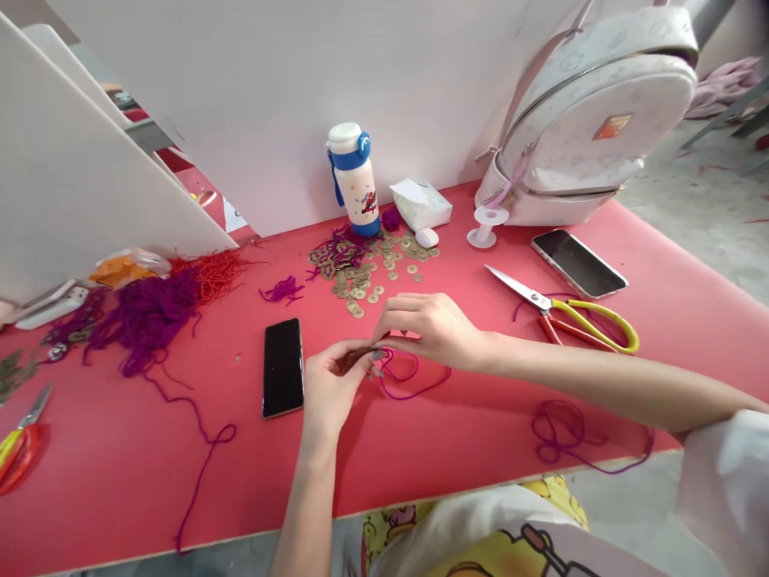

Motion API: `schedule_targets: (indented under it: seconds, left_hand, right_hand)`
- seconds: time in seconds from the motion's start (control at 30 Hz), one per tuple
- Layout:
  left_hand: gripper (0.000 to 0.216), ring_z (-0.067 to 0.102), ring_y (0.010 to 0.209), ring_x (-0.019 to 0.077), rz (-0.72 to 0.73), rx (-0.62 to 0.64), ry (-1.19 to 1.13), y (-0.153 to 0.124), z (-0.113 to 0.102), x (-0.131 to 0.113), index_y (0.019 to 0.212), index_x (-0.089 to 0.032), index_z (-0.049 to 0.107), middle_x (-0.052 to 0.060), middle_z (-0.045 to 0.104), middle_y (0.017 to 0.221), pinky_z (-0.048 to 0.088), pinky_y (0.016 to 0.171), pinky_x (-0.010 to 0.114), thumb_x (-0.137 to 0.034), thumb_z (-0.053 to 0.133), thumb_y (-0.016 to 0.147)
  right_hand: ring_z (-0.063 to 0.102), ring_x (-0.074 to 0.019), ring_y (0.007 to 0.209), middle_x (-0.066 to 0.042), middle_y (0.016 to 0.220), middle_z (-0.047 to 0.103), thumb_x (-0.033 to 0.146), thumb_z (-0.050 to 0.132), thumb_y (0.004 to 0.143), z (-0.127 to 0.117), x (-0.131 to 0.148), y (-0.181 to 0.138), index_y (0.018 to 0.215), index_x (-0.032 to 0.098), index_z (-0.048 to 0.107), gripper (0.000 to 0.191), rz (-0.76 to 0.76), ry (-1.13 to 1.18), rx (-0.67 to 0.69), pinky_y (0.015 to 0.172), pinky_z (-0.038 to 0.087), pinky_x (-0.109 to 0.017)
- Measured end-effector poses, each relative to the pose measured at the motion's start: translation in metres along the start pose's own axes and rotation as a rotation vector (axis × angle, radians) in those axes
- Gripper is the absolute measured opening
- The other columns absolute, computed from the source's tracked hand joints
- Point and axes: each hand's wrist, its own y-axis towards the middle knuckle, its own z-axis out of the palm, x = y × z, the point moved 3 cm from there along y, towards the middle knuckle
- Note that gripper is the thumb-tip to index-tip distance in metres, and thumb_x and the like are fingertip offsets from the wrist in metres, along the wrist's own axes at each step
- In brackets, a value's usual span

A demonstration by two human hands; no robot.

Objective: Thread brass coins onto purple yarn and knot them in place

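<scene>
Over the middle of the red table, my left hand [336,377] and my right hand [436,327] meet at the fingertips. Both are closed in a pinch. A purple cord [414,394] comes from between them and hangs in loops under my right hand. Something small and greyish shows at the left fingertips, mostly covered, perhaps a coin. Beyond my hands lies a spread of brass-coloured coins with holes [360,276], some strung with purple cord. A black phone [283,369] rests just left of my left hand.
Scissors [541,300] with yellow and red handles, another phone [580,263] and a white spool [486,227] lie at right. A bottle [356,180] and backpack [589,120] stand behind. Purple yarn [153,312] and second scissors [22,441] are left. Loose cord [561,437] crosses the front edge.
</scene>
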Motion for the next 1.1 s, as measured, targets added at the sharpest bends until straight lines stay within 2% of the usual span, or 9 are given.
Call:
schedule_targets:
  seconds: [0.13,0.2,0.3,0.4,0.6,0.73,0.87,0.93,1.1]
  left_hand:
    - [0.016,0.064,0.051,0.0147,-0.009,-0.019,0.032,0.005,-0.004,0.007,0.078,-0.014,0.073,0.004,0.071,0.063,0.056,0.055,0.025,-0.027,0.074,0.069]
    - [0.016,0.065,0.052,0.0148,-0.021,-0.023,0.067,0.007,-0.006,0.010,0.079,-0.014,0.073,0.003,0.068,0.059,0.056,0.055,0.024,-0.028,0.073,0.071]
    - [0.015,0.066,0.052,0.0151,-0.033,-0.036,0.106,0.007,-0.007,0.013,0.080,-0.014,0.073,0.002,0.067,0.057,0.055,0.055,0.023,-0.028,0.072,0.073]
    - [0.016,0.066,0.053,0.0154,-0.038,-0.052,0.122,0.007,-0.008,0.015,0.080,-0.014,0.073,0.003,0.068,0.058,0.056,0.056,0.024,-0.028,0.072,0.073]
    - [0.015,0.066,0.053,0.0150,-0.042,-0.065,0.126,0.009,-0.009,0.016,0.079,-0.014,0.073,0.002,0.068,0.057,0.056,0.056,0.023,-0.027,0.072,0.072]
    - [0.014,0.067,0.054,0.0154,-0.030,-0.069,0.136,0.008,-0.008,0.013,0.079,-0.014,0.073,0.002,0.069,0.059,0.056,0.057,0.023,-0.026,0.071,0.073]
    - [0.014,0.067,0.054,0.0162,-0.002,-0.060,0.154,0.006,-0.006,0.012,0.080,-0.014,0.073,0.003,0.069,0.060,0.057,0.058,0.025,-0.026,0.070,0.073]
    - [0.014,0.067,0.055,0.0162,0.013,-0.055,0.161,0.005,-0.006,0.013,0.080,-0.014,0.073,0.003,0.069,0.060,0.057,0.059,0.025,-0.026,0.070,0.073]
    - [0.015,0.067,0.055,0.0161,0.032,-0.038,0.140,0.001,-0.005,0.015,0.081,-0.014,0.074,0.003,0.071,0.064,0.056,0.058,0.025,-0.026,0.070,0.072]
  right_hand:
    - [0.055,-0.0129,0.071,-0.003,0.083,0.065,0.035,0.053,0.094,0.009,-0.023,0.009,0.088,0.020,0.068,0.022,0.006,0.225,0.060,0.061,0.040,-0.023]
    - [0.056,-0.0130,0.073,-0.003,0.086,0.066,0.031,0.053,0.094,0.016,-0.042,0.016,0.095,0.020,0.067,0.018,0.031,0.251,0.072,0.062,0.041,-0.022]
    - [0.058,-0.0158,0.088,-0.004,0.098,0.066,0.029,0.054,0.094,0.031,-0.069,0.031,0.105,0.023,0.067,0.018,0.026,0.050,0.095,0.064,0.039,-0.023]
    - [0.055,-0.0191,0.099,-0.006,0.104,0.064,0.030,0.055,0.093,0.050,-0.084,0.048,0.104,0.024,0.068,0.019,-0.009,-0.158,0.153,0.066,0.037,-0.025]
    - [0.059,-0.0175,0.097,-0.004,0.099,0.066,0.022,0.067,0.085,0.070,-0.090,0.069,0.092,0.020,0.069,0.008,0.066,-0.139,0.235,0.065,0.037,-0.023]
    - [0.062,-0.0153,0.089,-0.002,0.097,0.068,0.020,0.066,0.085,0.064,-0.091,0.068,0.091,0.021,0.070,0.007,0.143,-0.087,0.263,0.060,0.036,-0.022]
    - [0.064,-0.0182,0.086,-0.005,0.099,0.070,0.022,0.057,0.091,0.052,-0.087,0.057,0.090,0.021,0.072,0.015,0.169,-0.147,0.243,0.058,0.036,-0.024]
    - [0.065,-0.0177,0.083,-0.004,0.095,0.072,0.019,0.058,0.089,0.044,-0.083,0.048,0.089,0.021,0.073,0.015,0.173,-0.033,0.186,0.063,0.041,-0.025]
    - [0.067,-0.0142,0.070,-0.003,0.083,0.074,0.024,0.064,0.084,0.017,-0.059,0.013,0.088,0.018,0.073,0.011,0.313,0.580,0.004,0.069,0.052,-0.026]
